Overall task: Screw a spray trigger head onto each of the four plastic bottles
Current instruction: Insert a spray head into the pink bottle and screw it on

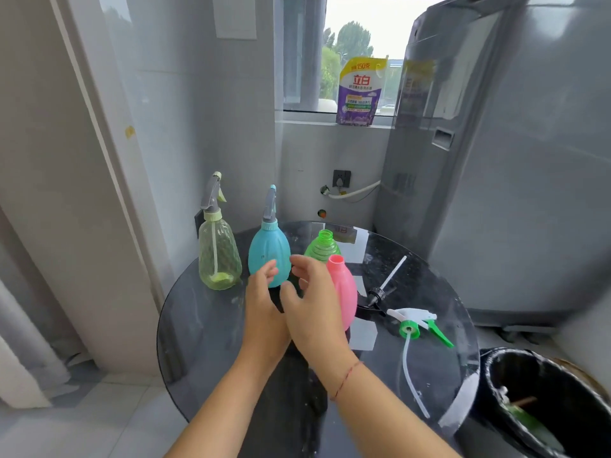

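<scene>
On a round glass worktop (pixel 198 325), a yellow-green bottle (pixel 219 256) and a blue bottle (pixel 268 252) stand upright with trigger heads fitted, nozzles up. A green bottle (pixel 322 246) and a pink bottle (pixel 344 292) stand open-necked. A white-and-green trigger head (pixel 418 323) lies on its side, dip tube trailing toward the camera; a black one (pixel 380 294) lies beyond, tube pointing away. The left hand (pixel 264 312) and right hand (pixel 314 312) hover before the blue bottle, each grip loosely spread and empty
</scene>
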`<state>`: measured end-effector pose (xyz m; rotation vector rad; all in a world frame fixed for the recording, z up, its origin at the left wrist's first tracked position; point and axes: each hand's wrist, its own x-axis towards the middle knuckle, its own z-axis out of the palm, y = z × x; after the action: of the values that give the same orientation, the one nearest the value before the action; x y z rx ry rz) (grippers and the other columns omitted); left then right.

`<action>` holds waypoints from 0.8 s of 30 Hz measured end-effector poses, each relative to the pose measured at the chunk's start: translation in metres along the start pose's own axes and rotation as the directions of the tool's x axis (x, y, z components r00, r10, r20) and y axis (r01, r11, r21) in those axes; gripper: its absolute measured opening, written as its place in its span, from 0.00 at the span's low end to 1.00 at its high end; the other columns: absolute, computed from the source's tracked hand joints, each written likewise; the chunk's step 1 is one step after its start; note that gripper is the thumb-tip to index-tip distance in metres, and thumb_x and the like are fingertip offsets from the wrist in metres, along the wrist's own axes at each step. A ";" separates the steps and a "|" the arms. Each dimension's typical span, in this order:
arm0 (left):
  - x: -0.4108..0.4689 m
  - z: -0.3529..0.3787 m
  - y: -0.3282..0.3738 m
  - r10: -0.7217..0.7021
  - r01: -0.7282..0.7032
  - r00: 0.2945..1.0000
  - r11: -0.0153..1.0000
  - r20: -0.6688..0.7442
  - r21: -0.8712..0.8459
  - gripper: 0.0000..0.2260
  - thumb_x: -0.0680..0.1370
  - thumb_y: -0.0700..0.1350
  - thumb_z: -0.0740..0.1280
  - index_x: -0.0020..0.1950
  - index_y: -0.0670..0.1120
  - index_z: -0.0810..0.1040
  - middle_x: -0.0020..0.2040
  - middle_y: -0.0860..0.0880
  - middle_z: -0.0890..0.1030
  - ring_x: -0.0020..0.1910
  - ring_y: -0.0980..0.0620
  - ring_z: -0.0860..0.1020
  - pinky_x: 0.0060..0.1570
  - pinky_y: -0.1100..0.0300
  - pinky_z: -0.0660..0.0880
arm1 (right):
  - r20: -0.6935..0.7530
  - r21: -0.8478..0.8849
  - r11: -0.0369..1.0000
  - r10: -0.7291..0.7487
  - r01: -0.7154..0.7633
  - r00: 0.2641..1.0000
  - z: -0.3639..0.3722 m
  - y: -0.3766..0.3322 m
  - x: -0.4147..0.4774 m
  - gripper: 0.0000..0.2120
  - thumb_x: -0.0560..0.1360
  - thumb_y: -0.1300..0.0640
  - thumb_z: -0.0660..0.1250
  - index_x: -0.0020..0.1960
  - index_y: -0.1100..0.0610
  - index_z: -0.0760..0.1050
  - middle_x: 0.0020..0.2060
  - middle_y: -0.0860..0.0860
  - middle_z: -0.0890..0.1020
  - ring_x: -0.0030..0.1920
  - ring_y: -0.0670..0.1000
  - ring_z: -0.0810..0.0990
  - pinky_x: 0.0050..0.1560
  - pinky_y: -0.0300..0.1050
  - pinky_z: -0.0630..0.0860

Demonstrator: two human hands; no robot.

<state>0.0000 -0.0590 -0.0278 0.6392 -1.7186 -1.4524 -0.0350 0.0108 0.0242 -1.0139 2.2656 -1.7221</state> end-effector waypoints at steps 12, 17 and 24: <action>-0.005 0.045 -0.017 -0.081 0.046 0.985 0.974 0.153 0.221 0.53 0.63 0.53 0.81 0.78 0.56 0.49 0.77 0.53 0.57 0.74 0.49 0.60 0.69 0.48 0.63 | -0.184 -0.378 0.861 0.291 -0.341 0.939 -0.169 0.098 0.023 0.07 0.72 0.61 0.64 0.40 0.55 0.80 0.32 0.51 0.80 0.35 0.51 0.75 0.39 0.44 0.73; 0.002 0.061 -0.025 -0.104 0.063 0.983 0.964 0.149 0.259 0.52 0.63 0.52 0.81 0.77 0.55 0.51 0.74 0.51 0.62 0.69 0.46 0.66 0.65 0.45 0.69 | -0.169 -0.348 0.847 0.365 -0.402 0.915 -0.173 0.120 0.031 0.09 0.71 0.60 0.64 0.34 0.55 0.78 0.30 0.53 0.79 0.33 0.53 0.73 0.39 0.45 0.75; 0.003 0.072 -0.031 -0.090 0.064 0.991 0.966 0.095 0.249 0.46 0.63 0.51 0.81 0.74 0.54 0.58 0.68 0.52 0.68 0.64 0.47 0.70 0.63 0.43 0.74 | -0.102 -0.384 0.882 0.255 -0.274 0.962 -0.161 0.129 0.045 0.10 0.73 0.63 0.62 0.40 0.50 0.77 0.36 0.49 0.81 0.39 0.52 0.78 0.35 0.38 0.72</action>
<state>-0.0638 -0.0270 -0.0595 0.7794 -1.9965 -1.3576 -0.2015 0.1324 -0.0223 -0.6735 2.7020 -1.2211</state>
